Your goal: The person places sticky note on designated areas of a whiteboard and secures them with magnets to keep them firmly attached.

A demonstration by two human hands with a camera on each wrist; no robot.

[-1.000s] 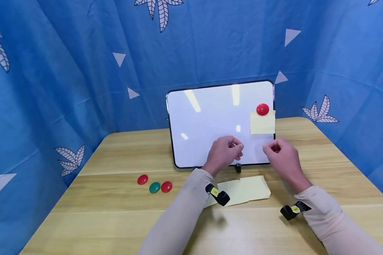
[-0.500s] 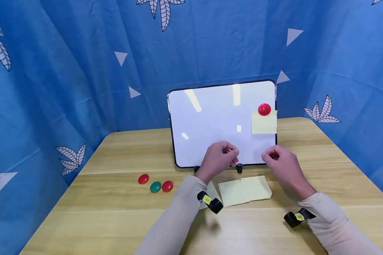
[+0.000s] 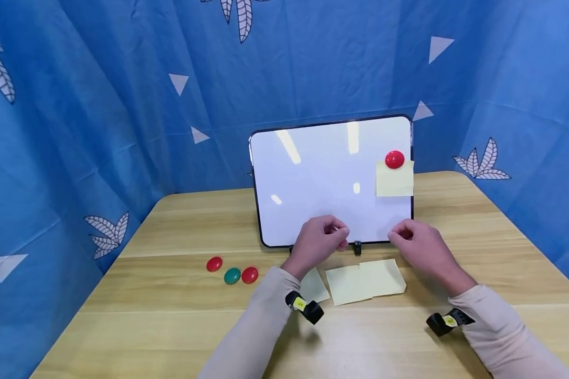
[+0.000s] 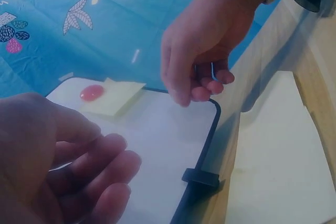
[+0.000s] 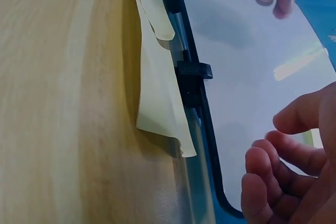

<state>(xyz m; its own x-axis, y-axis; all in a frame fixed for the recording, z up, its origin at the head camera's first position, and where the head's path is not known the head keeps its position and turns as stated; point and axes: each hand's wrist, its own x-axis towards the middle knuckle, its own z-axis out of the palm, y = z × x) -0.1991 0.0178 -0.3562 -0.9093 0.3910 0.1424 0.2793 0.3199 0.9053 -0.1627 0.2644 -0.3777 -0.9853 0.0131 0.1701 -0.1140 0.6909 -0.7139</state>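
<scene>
My left hand [image 3: 315,243] hovers before the lower middle of a framed whiteboard [image 3: 303,173], fingers loosely curled and holding nothing. Near the board's lower right corner, my right hand [image 3: 424,250] is likewise loosely curled, and the right wrist view shows nothing between its thumb and fingers. A red round magnet [image 3: 394,159] sits at the top of a pale yellow sticky note [image 3: 394,181] on the board's right side. More yellow notes [image 3: 381,278] lie on the table below the hands; one note [image 3: 313,287] is partly hidden by the left wrist.
Two red magnets [image 3: 249,275] and a green magnet [image 3: 232,276] lie on the wooden table [image 3: 170,326], left of the left forearm. Black stand feet [image 3: 357,247] support the board's lower edge. A blue patterned curtain [image 3: 218,95] encloses the back and sides.
My left hand has drawn left and slightly down, away from the right hand, uncovering more of the leftmost table note. My right hand has lowered slightly. The magnets and notes stay put.
</scene>
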